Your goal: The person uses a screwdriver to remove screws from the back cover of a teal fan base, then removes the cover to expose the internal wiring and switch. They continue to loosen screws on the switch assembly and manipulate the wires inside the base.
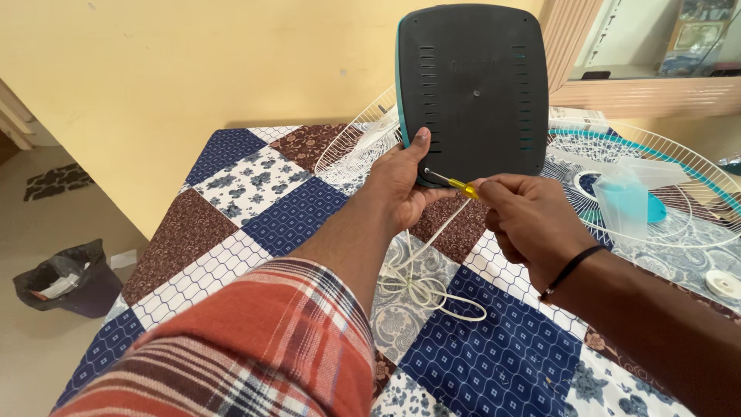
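Note:
A dark grey fan base (pixel 475 85) with a teal edge stands tilted up on a patchwork-covered bed, its slotted underside facing me. My left hand (pixel 401 181) grips its lower left corner, thumb on the underside. In my right hand (pixel 525 220) is a small screwdriver (pixel 451 181) with a yellow handle; its metal tip touches the base's lower edge near my left thumb. A white power cord (pixel 428 278) runs down from the base and coils on the cover below my hands.
White wire fan grilles (pixel 679 177) lie behind and to the right, one with a teal rim. Translucent blue fan blades (pixel 629 205) rest on the right grille. A white round cap (pixel 724 284) sits at far right. A black bin bag (pixel 65 278) is on the floor left.

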